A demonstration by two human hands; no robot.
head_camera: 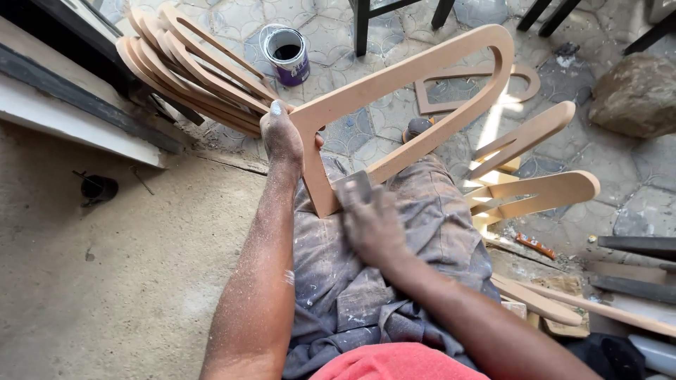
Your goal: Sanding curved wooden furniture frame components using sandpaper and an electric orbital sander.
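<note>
A long, loop-shaped cut-out of tan fibreboard (422,67) rests with its pointed end on my lap and slants up to the right. My left hand (282,137) grips its left edge near the point. My right hand (372,224) presses a small grey piece of sandpaper (352,188) against the lower edge of the cut-out, close to the point. Both forearms are dusted with fine sawdust. I sit on a concrete step in dusty grey trousers.
A stack of several similar cut-outs (190,63) leans at the upper left. An open paint tin (285,53) stands on the paved floor. More cut-outs (535,190) lie to the right, one flat (479,88) behind. A rock (634,95) and wooden strips (620,313) sit at the right.
</note>
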